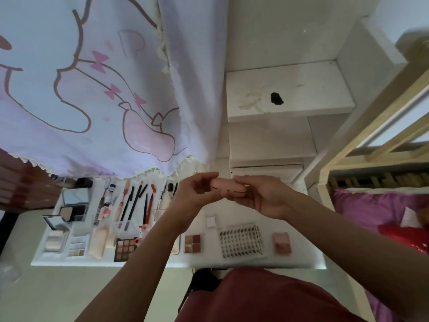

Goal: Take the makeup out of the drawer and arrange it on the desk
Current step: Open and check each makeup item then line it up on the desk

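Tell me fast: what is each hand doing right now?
Left hand: fingers curled on one end of a small peach-pink item.
Right hand: holds the item's other end.

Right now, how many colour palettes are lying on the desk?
4, along the desk's front edge, left to right: pale palette, brown palette, red-brown palette, pink palette. The left forearm may hide another.
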### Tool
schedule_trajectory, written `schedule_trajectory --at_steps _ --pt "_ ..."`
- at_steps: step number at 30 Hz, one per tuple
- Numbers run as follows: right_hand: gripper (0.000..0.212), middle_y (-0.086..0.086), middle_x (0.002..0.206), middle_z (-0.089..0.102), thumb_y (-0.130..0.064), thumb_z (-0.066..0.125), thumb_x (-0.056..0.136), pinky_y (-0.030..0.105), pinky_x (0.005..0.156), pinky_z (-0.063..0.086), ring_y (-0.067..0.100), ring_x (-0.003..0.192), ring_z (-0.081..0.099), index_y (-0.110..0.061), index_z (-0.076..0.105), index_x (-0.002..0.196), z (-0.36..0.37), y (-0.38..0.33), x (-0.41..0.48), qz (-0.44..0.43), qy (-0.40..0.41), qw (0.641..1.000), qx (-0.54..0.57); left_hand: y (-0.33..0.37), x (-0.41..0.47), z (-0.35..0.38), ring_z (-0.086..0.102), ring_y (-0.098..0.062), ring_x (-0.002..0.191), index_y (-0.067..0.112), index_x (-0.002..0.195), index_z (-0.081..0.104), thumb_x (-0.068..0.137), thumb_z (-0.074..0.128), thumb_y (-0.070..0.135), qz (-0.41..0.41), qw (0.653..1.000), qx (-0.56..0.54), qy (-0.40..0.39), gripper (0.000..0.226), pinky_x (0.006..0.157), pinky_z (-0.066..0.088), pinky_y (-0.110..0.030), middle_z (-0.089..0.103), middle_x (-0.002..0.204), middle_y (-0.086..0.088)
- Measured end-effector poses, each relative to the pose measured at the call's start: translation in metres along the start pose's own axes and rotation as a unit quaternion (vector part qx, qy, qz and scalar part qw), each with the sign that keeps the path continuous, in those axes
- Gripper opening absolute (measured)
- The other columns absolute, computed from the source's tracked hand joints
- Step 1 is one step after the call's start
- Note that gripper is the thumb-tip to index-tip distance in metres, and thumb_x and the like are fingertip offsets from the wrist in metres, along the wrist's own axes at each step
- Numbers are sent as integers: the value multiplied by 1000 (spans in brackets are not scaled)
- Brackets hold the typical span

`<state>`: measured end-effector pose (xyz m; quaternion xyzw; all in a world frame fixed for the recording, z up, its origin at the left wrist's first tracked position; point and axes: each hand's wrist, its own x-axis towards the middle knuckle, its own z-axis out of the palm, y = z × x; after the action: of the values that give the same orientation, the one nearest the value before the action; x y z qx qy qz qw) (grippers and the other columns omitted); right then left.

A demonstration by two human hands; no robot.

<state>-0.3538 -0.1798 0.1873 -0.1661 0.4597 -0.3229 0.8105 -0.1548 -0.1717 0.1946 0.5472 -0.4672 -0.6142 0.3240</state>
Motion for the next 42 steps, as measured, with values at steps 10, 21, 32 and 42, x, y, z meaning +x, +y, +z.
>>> schedule_trajectory --at_steps 10,21,32,42 --pt "43 3 103 75 -22 75 78 31 77 58 22 100 69 -12 67 118 12 -4 -21 -167 -30 950 -263 8 -12 -12 67 -35 103 2 113 64 71 83 17 -10 993 -112 35 49 95 52 -40 70 107 -22" --pt "39 5 101 75 -17 77 76 27 73 56 21 93 72 -9 71 114 -1 -13 -32 -191 -24 943 -271 13 -12 0 63 -38 109 11 108 69 62 83 19 2 994 -113 11 49 107 41 -52 70 107 -20" --pt "41 8 83 72 4 75 78 25 61 53 14 70 68 -5 64 116 1 -14 -18 -159 48 970 -178 26 -5 3 70 -22 91 7 110 65 86 57 -9 8 993 -116 26 30 89 55 -40 75 96 -9" --pt "42 14 110 61 -9 72 86 27 56 52 16 62 60 -24 61 123 13 -21 -9 -114 22 968 -223 20 0 -4 68 -28 83 4 100 68 84 70 6 -6 991 -76 110 16 74 58 -38 72 91 -17"
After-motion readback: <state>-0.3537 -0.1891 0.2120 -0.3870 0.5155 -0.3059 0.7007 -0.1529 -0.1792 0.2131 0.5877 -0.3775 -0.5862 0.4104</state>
